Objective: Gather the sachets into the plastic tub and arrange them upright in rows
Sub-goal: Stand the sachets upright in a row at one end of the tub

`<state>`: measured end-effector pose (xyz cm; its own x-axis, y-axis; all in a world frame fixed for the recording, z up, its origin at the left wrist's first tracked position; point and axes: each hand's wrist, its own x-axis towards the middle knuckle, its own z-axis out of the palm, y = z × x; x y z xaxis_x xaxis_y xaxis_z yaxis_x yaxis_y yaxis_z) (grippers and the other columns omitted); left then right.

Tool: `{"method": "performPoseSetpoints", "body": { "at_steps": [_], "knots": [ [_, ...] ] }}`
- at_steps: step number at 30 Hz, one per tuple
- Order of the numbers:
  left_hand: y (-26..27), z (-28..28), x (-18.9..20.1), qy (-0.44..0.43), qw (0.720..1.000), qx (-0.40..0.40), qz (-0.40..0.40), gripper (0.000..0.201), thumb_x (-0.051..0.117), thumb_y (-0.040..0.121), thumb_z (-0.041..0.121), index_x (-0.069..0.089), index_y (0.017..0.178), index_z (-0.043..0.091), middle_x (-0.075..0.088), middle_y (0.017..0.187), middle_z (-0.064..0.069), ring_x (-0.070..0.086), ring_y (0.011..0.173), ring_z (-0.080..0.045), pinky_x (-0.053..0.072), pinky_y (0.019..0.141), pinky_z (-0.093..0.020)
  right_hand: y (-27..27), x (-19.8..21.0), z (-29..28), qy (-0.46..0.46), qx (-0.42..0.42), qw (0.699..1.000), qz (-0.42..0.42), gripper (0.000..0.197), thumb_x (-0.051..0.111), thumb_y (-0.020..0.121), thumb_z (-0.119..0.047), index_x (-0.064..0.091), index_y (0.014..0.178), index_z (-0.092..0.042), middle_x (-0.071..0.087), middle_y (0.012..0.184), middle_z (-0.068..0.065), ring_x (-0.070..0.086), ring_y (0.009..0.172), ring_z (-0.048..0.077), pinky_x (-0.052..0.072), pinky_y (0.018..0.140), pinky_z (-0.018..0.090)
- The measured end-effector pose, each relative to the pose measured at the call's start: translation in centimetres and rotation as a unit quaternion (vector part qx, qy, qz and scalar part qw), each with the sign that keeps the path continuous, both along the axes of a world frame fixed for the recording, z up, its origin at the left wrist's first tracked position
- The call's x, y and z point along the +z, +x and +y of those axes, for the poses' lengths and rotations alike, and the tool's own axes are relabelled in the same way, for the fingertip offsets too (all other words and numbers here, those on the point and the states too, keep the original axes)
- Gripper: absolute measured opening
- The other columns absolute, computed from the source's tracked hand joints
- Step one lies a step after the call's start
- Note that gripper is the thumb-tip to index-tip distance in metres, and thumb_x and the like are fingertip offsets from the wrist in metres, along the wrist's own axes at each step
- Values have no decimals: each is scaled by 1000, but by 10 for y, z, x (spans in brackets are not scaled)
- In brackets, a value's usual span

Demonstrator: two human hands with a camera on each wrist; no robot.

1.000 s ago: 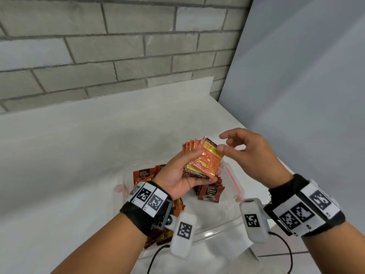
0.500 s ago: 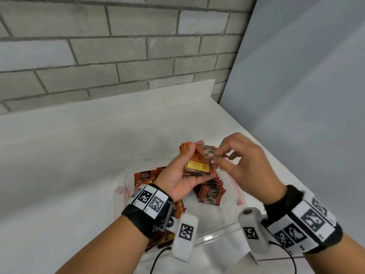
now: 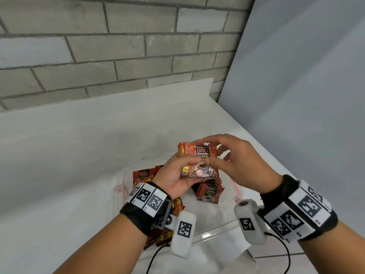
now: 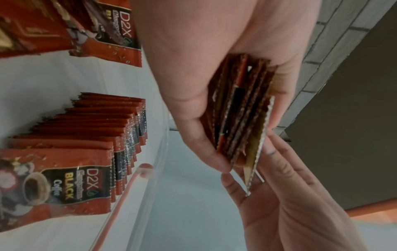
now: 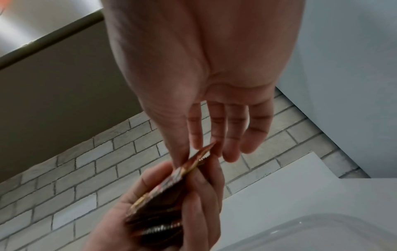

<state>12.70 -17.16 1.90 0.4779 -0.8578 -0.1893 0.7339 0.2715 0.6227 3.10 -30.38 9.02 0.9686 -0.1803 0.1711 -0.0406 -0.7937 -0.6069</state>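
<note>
My left hand [image 3: 185, 165] grips a stack of red coffee sachets [image 3: 189, 153] above the clear plastic tub [image 3: 126, 175]. The front sachet [image 3: 203, 161] faces me with its printed side, and my right hand [image 3: 219, 153] pinches its right edge between thumb and fingers. In the left wrist view the stack [image 4: 240, 110] shows edge-on in my left hand [image 4: 193, 135], and a leaning row of sachets [image 4: 96, 135] stands in the tub. The same row of sachets [image 3: 209, 192] sits below my hands. The right wrist view shows my right hand [image 5: 204, 144] at the stack [image 5: 163, 195].
More sachets [image 3: 142, 175] stand at the tub's left side, and loose sachets [image 3: 175, 206] lie under my left wrist. The tub sits on a white counter [image 3: 79, 155], with a brick wall [image 3: 118, 46] behind and a grey panel [image 3: 296, 95] to the right.
The front sachet showed its orange back and now shows its printed face, flat against the stack. My right hand has turned and closed in on its right edge.
</note>
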Motion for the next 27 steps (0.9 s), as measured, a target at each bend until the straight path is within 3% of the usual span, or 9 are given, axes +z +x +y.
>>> {"method": "performPoseSetpoints", "body": {
  "at_steps": [4, 7, 9, 11, 13, 19, 22, 25, 27],
  "knots": [
    [2, -1, 1, 10, 1000, 24, 1, 44, 71, 75, 16, 62, 117, 8, 65, 113, -20, 65, 99, -33, 48, 92, -51, -3, 2, -8, 18, -62, 998, 21, 33, 69, 85, -13, 62, 115, -26, 59, 91, -11, 59, 83, 13, 48, 77, 24],
    [6, -2, 0, 20, 997, 68, 18, 37, 71, 78, 12, 62, 113, 13, 67, 104, -17, 65, 96, -31, 49, 90, -51, -12, -2, -14, 48, -70, 994, 69, 12, 66, 88, -17, 62, 94, -26, 66, 89, -12, 61, 83, 11, 49, 74, 22],
    [8, -2, -1, 33, 996, 82, 20, 45, 67, 73, 13, 59, 117, 15, 67, 98, -15, 65, 88, -29, 54, 82, -46, -20, -9, -14, 48, -66, 991, 106, 9, 67, 88, -17, 61, 90, -24, 67, 84, -9, 61, 79, 11, 48, 70, 22],
    [8, -3, -1, 42, 995, 83, 21, 49, 67, 71, 14, 57, 119, 16, 67, 96, -14, 64, 77, -25, 56, 71, -38, -24, -16, -12, 18, -49, 986, 159, 12, 66, 87, -14, 61, 88, -24, 65, 81, -8, 59, 76, 14, 47, 66, 23],
    [8, -3, -2, 43, 995, 87, 19, 49, 68, 71, 14, 57, 118, 17, 67, 95, -13, 63, 72, -23, 55, 67, -35, -25, -21, -8, -12, -19, 974, 225, 14, 62, 88, -11, 63, 90, -24, 64, 86, -7, 59, 76, 13, 48, 62, 21],
    [9, -3, -3, 55, 995, 84, 6, 43, 68, 71, 16, 59, 113, 18, 68, 95, -12, 64, 72, -23, 54, 68, -36, -15, -40, -1, -195, 45, 927, 316, 14, 52, 89, -14, 64, 87, -21, 63, 82, -3, 54, 72, 17, 44, 65, 29],
    [9, -2, -3, 59, 995, 83, 5, 47, 69, 70, 16, 59, 116, 18, 68, 96, -12, 65, 72, -23, 54, 68, -36, -10, -45, 4, -277, 40, 898, 339, 9, 53, 90, -15, 58, 97, -20, 59, 95, 6, 59, 77, 26, 38, 59, 28],
    [9, -1, -3, 59, 995, 80, 5, 51, 68, 70, 16, 58, 119, 17, 68, 95, -12, 64, 72, -23, 54, 67, -35, -3, -44, 8, -317, 30, 881, 351, 12, 54, 91, -15, 57, 102, -16, 57, 103, 9, 50, 74, 24, 28, 50, 24],
    [9, 0, -2, 59, 995, 77, 5, 51, 68, 70, 16, 58, 119, 17, 67, 95, -13, 64, 72, -23, 55, 65, -34, 0, -44, 11, -338, 32, 873, 350, 13, 51, 93, -15, 58, 104, -11, 56, 102, 10, 42, 71, 21, 29, 50, 25]
  ]
}}
